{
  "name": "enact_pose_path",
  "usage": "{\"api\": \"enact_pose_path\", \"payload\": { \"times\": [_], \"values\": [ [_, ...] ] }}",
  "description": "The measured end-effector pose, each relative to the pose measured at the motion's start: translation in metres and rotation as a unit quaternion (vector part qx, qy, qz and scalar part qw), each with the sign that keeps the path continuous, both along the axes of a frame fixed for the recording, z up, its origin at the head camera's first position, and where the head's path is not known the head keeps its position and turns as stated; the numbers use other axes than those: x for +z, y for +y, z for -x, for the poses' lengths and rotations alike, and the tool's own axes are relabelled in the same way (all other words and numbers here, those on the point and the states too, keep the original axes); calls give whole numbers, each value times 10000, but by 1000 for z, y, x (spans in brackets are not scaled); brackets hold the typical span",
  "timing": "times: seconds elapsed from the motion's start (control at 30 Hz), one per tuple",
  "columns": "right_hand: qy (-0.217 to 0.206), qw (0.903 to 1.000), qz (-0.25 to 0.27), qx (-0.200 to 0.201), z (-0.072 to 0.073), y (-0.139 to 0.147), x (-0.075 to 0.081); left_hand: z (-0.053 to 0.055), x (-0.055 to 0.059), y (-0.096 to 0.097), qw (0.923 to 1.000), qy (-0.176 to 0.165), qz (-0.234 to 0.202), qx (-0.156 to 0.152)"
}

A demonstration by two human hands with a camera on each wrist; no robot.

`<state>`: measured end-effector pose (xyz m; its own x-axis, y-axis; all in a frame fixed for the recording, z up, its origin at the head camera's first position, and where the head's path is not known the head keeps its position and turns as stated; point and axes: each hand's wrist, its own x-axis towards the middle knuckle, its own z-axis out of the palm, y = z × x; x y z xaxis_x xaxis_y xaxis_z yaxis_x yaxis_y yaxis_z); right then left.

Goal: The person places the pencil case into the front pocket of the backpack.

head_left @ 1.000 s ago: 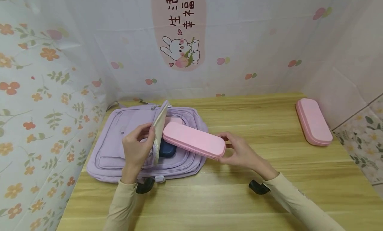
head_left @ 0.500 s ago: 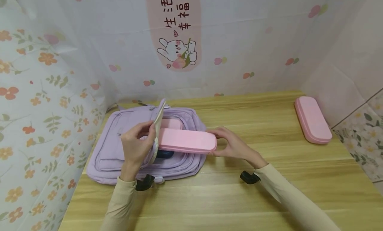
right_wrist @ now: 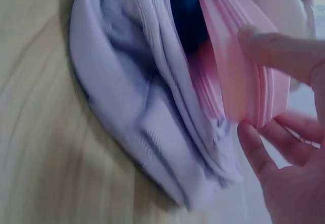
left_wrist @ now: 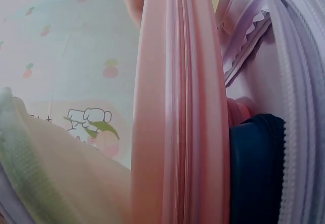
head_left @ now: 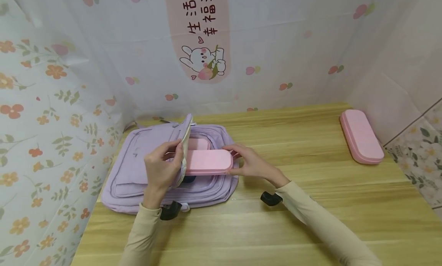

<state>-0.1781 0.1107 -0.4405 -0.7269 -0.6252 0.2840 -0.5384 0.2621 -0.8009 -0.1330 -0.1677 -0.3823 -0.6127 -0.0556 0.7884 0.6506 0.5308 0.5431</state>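
A lilac backpack (head_left: 127,170) lies flat on the table, its front pocket unzipped. My left hand (head_left: 161,168) pinches the edge of the pocket flap (head_left: 186,143) and holds it up. With thumb and fingers, my right hand (head_left: 253,164) grips the right end of a pink zippered pencil case (head_left: 208,160), whose left end is hidden behind the flap. Beneath it in the pocket are another pink case (head_left: 198,144) and a dark blue case (left_wrist: 256,168). In the right wrist view the thumb (right_wrist: 274,49) presses one side of the held pencil case.
Another pink pencil case (head_left: 362,137) lies at the right end of the wooden table (head_left: 293,132). A patterned white curtain (head_left: 276,47) hangs behind the table, and a floral sheet (head_left: 45,143) hangs at the left.
My right hand has moved left, sliding the pencil case farther under the flap and levelling it out. My left hand keeps holding the flap up.
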Motion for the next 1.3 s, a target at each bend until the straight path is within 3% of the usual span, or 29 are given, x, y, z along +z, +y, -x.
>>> {"api": "enact_pose_path", "payload": {
  "times": [0.23,0.47,0.6,0.93,1.17,1.3],
  "values": [
    [-898,9919,799,-414,-4,-28,-4,-2,-1,1,9999,69,32,74],
    [-945,9851,1434,101,-7,-39,-9,-4,0,1,9999,60,-22,90],
    [-1175,9787,1678,99,-10,-46,-11,-4,-1,2,9999,78,-27,80],
    [-1502,9726,1690,-536,-13,-62,-8,-3,-3,6,9999,67,-71,33],
    [-1448,9740,1673,-495,-14,-70,-10,-4,-3,8,9999,31,-70,146],
    [-1198,9823,1391,-384,-11,-68,-9,-5,-1,7,9995,-90,-81,308]
  ]
}}
